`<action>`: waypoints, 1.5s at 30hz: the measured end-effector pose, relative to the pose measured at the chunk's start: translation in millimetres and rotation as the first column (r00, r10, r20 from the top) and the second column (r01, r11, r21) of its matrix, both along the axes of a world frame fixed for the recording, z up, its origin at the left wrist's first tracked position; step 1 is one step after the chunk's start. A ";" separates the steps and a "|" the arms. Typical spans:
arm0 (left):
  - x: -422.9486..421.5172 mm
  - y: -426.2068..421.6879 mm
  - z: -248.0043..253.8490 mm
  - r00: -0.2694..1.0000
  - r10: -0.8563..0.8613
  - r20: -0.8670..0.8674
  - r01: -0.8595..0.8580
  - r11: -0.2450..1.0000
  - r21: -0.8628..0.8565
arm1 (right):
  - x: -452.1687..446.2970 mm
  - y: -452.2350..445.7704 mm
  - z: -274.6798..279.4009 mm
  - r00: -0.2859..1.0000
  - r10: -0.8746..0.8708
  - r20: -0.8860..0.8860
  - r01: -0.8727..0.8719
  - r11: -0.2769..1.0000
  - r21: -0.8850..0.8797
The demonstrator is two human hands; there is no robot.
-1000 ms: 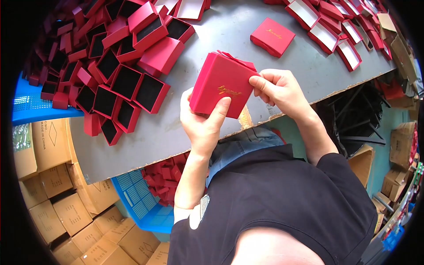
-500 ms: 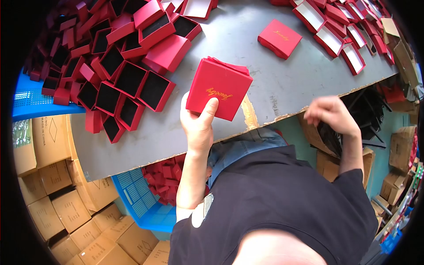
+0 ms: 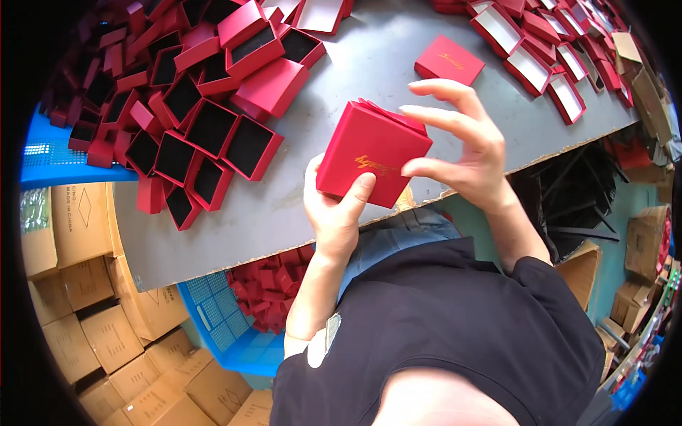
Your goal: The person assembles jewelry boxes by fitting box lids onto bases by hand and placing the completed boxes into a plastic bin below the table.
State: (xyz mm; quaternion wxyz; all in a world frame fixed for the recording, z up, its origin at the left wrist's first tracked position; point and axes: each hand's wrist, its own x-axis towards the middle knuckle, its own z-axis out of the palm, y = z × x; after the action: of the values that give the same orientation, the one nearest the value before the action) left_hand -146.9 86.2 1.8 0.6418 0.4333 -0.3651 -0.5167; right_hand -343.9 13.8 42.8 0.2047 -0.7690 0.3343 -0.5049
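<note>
A square red jewelry box (image 3: 376,153) with gold lettering on its face is held up above the table's front edge. My left hand (image 3: 335,209) grips its lower left side, the thumb lying on the lettered face. Some red ribbon or flap sticks up along the box's top edge. At the box's right side, my right hand (image 3: 472,145) is open, its thumb and fingers spread around the corner; whether the thumb tip touches the box I cannot tell. Farther back on the table lies another lettered red box (image 3: 449,60).
Open red box bases with black lining (image 3: 206,128) are heaped on the grey table (image 3: 213,252) at left. White-lined red lids (image 3: 529,67) pile up at right. Below are a blue basket (image 3: 213,312) of red pieces and cardboard cartons (image 3: 114,341).
My right hand has come in from the right, up to the box, with its fingers spreading apart. My left hand has shifted slightly right with the box.
</note>
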 end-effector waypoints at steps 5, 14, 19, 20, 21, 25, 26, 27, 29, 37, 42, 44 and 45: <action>-2.5 8.3 0.1 0.999 0.037 0.006 -0.038 0.999 0.003 | 31.4 -5.1 -15.0 0.996 -0.040 0.079 0.040 0.999 0.000; -2.3 2.4 -8.7 0.993 0.059 0.098 -0.057 0.998 -0.024 | 39.2 -14.8 -17.1 0.990 -0.129 0.054 0.134 0.985 -0.111; -2.0 0.8 -12.8 1.000 -0.014 0.006 0.014 1.000 0.024 | 32.2 -24.8 -26.2 0.931 -0.065 0.360 -0.013 0.978 0.208; -1.6 0.4 -13.7 1.000 -0.011 -0.005 0.011 0.999 0.031 | 30.3 -25.5 -25.7 0.877 -0.074 0.474 -0.071 0.957 0.282; -0.5 0.2 -15.5 1.000 -0.007 -0.016 0.008 0.999 0.038 | 25.7 -27.1 -24.4 0.831 -0.077 0.551 -0.123 0.941 0.316; 2.9 -0.2 -18.1 0.999 0.019 -0.029 -0.017 0.998 0.057 | 2.8 -29.0 -22.5 0.810 -0.055 0.583 -0.143 0.947 0.288; 3.6 -0.3 -18.3 0.999 0.022 -0.026 -0.021 0.998 0.061 | -3.2 -28.4 -23.3 0.800 -0.039 0.599 -0.168 0.943 0.286; 4.2 -0.5 -18.5 0.999 0.026 -0.024 -0.025 0.998 0.064 | -9.4 -27.5 -24.2 0.789 -0.023 0.614 -0.193 0.939 0.283; 6.6 -0.3 -19.0 0.999 0.033 -0.012 -0.032 0.998 0.062 | -25.8 -24.0 -24.7 0.761 0.042 0.648 -0.279 0.922 0.268; 43.1 9.7 -14.7 0.992 0.085 0.089 -0.087 0.996 0.013 | -105.0 45.3 -16.0 0.934 0.356 -0.037 -0.108 0.381 0.918; 85.1 41.0 -5.5 0.958 0.142 0.251 -0.167 0.983 0.079 | -138.3 106.7 -75.2 0.421 0.459 -0.783 0.257 0.767 0.588; 104.7 64.7 11.7 0.961 0.127 0.247 -0.166 0.976 0.143 | -123.7 97.9 -52.2 0.348 0.608 -0.714 0.356 0.619 0.700; 121.9 81.1 16.3 0.962 0.083 0.262 -0.137 0.971 0.197 | -119.5 86.6 -42.1 0.444 0.671 -0.593 0.335 0.490 0.805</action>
State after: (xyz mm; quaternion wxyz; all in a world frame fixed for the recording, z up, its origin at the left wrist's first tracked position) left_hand -25.0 167.3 18.1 0.5680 0.5814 -0.3613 -0.4570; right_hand -463.5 100.4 0.7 0.4089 -0.7330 0.4913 0.2326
